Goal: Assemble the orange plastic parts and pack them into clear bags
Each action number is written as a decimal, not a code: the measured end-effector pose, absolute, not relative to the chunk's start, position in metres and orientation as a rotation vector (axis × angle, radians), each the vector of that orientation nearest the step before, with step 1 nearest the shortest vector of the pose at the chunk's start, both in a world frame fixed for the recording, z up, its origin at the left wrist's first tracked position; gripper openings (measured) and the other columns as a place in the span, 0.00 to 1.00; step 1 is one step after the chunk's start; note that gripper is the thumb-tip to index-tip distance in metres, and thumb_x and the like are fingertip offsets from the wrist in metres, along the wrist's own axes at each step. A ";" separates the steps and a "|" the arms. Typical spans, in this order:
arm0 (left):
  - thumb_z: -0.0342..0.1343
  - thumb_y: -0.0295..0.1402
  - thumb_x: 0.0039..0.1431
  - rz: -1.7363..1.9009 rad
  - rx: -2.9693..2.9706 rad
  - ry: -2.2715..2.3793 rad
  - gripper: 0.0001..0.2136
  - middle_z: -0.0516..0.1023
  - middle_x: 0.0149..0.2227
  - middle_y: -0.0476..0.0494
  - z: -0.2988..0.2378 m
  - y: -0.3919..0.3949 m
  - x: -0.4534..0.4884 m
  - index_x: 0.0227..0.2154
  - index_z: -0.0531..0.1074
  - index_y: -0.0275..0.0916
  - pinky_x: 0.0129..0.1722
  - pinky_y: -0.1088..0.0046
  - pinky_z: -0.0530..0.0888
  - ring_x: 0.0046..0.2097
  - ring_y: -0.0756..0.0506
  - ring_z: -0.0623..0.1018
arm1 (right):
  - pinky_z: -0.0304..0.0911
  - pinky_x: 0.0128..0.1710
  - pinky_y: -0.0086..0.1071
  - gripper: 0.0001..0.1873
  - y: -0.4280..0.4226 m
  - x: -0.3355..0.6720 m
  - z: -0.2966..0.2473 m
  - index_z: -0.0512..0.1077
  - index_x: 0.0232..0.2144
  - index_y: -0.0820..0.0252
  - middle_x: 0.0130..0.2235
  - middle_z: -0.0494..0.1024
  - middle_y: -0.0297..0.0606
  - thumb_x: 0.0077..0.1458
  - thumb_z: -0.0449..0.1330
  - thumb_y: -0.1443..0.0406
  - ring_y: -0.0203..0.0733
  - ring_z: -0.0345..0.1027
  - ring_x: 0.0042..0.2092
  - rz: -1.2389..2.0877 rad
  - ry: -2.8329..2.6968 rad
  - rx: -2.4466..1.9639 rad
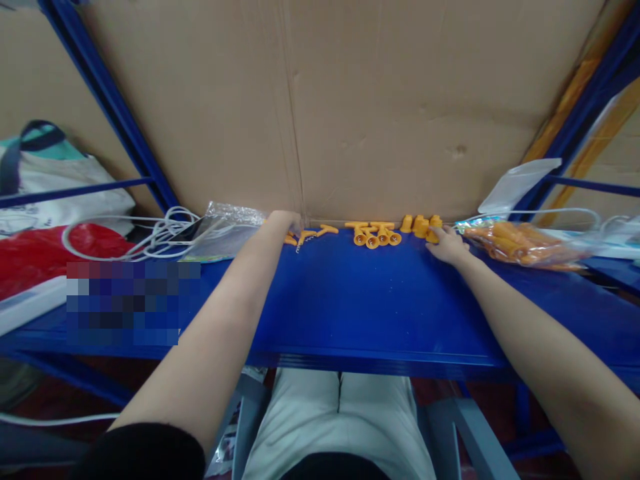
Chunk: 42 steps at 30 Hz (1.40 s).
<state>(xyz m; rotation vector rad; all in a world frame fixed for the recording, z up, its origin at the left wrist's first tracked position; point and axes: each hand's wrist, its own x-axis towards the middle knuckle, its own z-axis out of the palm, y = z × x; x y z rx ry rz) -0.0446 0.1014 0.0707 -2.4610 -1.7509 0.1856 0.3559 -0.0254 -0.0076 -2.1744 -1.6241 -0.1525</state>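
Reaching left hand point(290, 219): stretched to the far edge of the blue metal table point(340, 307), right by a yellow-orange plastic handle with a metal spiral point(307, 235). Its fingers are mostly out of sight behind the hand, so can't tell if they're gripping anything.
Right hand point(449, 247): bent fingers touching the right end of a row of stubby yellow-orange plastic caps point(420, 225). Real grip or just contact? Can't tell, sorry.
Between the hands: a plain yellow-orange plastic handle point(328, 230), then four yellow-orange T-shaped pieces with flared cones point(372, 243), bunched together.
Left clutter: clear plastic bag point(215, 235), looped white cable point(173, 227), red plastic bag point(30, 260), white-and-teal cloth bag point(53, 175).
Right clutter: a clear plastic packet point(565, 252) of yellow-orange pieces, just beside the right hand.
Back wall: brown cardboard point(400, 100) close behind the row, kinda boxing things in.
Hard to see: the left forearm crosses in front of the clear bag; a pixelated patch hides some of the table's left; a long white object point(35, 305) is cut off at the picture's edge.
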 end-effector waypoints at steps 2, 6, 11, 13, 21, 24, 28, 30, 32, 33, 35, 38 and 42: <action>0.65 0.35 0.44 0.338 -2.439 -1.820 0.23 0.83 0.41 0.44 0.071 0.096 -0.047 0.47 0.78 0.49 0.44 0.70 0.74 0.45 0.40 0.79 | 0.56 0.54 0.65 0.31 -0.020 0.358 -0.012 0.62 0.62 0.53 0.65 0.58 0.53 0.56 0.54 0.56 0.66 0.57 0.61 -0.149 -1.647 -2.179; 0.62 0.30 0.44 0.401 -2.431 -1.795 0.27 0.82 0.45 0.43 0.069 0.086 -0.045 0.51 0.76 0.47 0.41 0.73 0.74 0.44 0.40 0.80 | 0.53 0.54 0.69 0.30 -0.012 0.361 -0.020 0.63 0.61 0.50 0.65 0.58 0.51 0.58 0.51 0.53 0.66 0.56 0.62 -0.112 -1.643 -2.203; 0.59 0.27 0.47 0.411 -2.459 -1.691 0.26 0.80 0.49 0.47 0.059 0.078 -0.038 0.51 0.75 0.52 0.43 0.74 0.73 0.48 0.43 0.78 | 0.54 0.52 0.70 0.28 -0.008 0.363 -0.024 0.66 0.59 0.50 0.62 0.62 0.52 0.58 0.50 0.52 0.67 0.59 0.60 -0.115 -1.630 -2.157; 0.57 0.28 0.50 0.391 -2.475 -1.650 0.24 0.79 0.51 0.48 0.054 0.075 -0.035 0.52 0.74 0.53 0.46 0.74 0.72 0.51 0.43 0.77 | 0.52 0.54 0.69 0.29 -0.011 0.359 -0.022 0.64 0.60 0.52 0.63 0.61 0.53 0.58 0.50 0.53 0.66 0.57 0.61 -0.112 -1.625 -2.171; 0.45 0.26 0.64 0.165 -2.395 -1.520 0.26 0.74 0.55 0.38 0.035 0.066 -0.030 0.63 0.60 0.51 0.49 0.72 0.70 0.55 0.42 0.74 | 0.57 0.54 0.60 0.24 -0.034 0.332 0.002 0.65 0.56 0.62 0.56 0.66 0.58 0.60 0.48 0.60 0.62 0.61 0.59 -0.239 -1.542 -2.096; 0.41 0.24 0.65 0.197 -2.376 -1.394 0.27 0.74 0.52 0.37 0.030 0.062 -0.027 0.64 0.58 0.53 0.48 0.72 0.70 0.53 0.42 0.75 | 0.62 0.49 0.54 0.19 -0.035 0.330 0.006 0.66 0.51 0.62 0.52 0.69 0.56 0.59 0.48 0.63 0.60 0.65 0.54 -0.305 -1.521 -2.031; 0.41 0.24 0.65 0.200 -2.381 -1.323 0.27 0.72 0.51 0.38 0.028 0.057 -0.022 0.63 0.60 0.54 0.48 0.71 0.70 0.51 0.42 0.76 | 0.65 0.46 0.48 0.17 -0.033 0.331 0.007 0.63 0.50 0.61 0.49 0.71 0.54 0.57 0.49 0.66 0.58 0.68 0.50 -0.343 -1.535 -1.901; 0.41 0.24 0.64 0.206 -2.391 -1.329 0.26 0.71 0.52 0.38 0.029 0.056 -0.021 0.62 0.61 0.54 0.49 0.70 0.70 0.51 0.42 0.76 | 0.65 0.46 0.47 0.18 -0.034 0.328 0.010 0.61 0.50 0.60 0.49 0.72 0.53 0.57 0.49 0.67 0.57 0.69 0.50 -0.313 -1.548 -1.867; 0.43 0.24 0.64 0.228 -2.399 -1.358 0.25 0.71 0.52 0.37 0.031 0.056 -0.023 0.60 0.64 0.51 0.50 0.69 0.70 0.53 0.41 0.75 | 0.65 0.47 0.47 0.18 -0.037 0.323 0.013 0.61 0.50 0.60 0.50 0.72 0.53 0.57 0.50 0.67 0.58 0.69 0.51 -0.270 -1.555 -1.876; 0.44 0.24 0.63 0.232 -2.398 -1.384 0.24 0.71 0.52 0.37 0.032 0.057 -0.024 0.60 0.65 0.49 0.50 0.69 0.70 0.53 0.40 0.75 | 0.65 0.47 0.47 0.19 -0.039 0.320 0.015 0.60 0.51 0.60 0.51 0.73 0.53 0.56 0.51 0.67 0.58 0.70 0.51 -0.253 -1.557 -1.889; 0.48 0.24 0.60 0.199 -2.390 -1.454 0.24 0.71 0.52 0.36 0.036 0.060 -0.029 0.59 0.66 0.46 0.51 0.69 0.70 0.53 0.40 0.75 | 0.65 0.48 0.48 0.21 -0.042 0.315 0.018 0.60 0.52 0.60 0.52 0.73 0.52 0.55 0.53 0.66 0.59 0.70 0.51 -0.231 -1.567 -1.904; 0.50 0.24 0.58 -0.019 -2.371 -1.600 0.24 0.73 0.51 0.36 0.045 0.063 -0.035 0.58 0.65 0.41 0.49 0.71 0.70 0.52 0.40 0.75 | 0.65 0.50 0.47 0.23 -0.043 0.311 0.020 0.61 0.54 0.60 0.54 0.73 0.51 0.55 0.55 0.65 0.59 0.69 0.53 -0.213 -1.584 -1.879; 0.47 0.26 0.62 -0.554 -2.380 -1.798 0.20 0.77 0.48 0.41 0.061 0.058 -0.034 0.56 0.67 0.40 0.46 0.73 0.72 0.48 0.44 0.77 | 0.64 0.51 0.46 0.22 -0.039 0.306 0.016 0.64 0.53 0.61 0.53 0.73 0.52 0.55 0.55 0.66 0.56 0.68 0.54 -0.226 -1.643 -1.783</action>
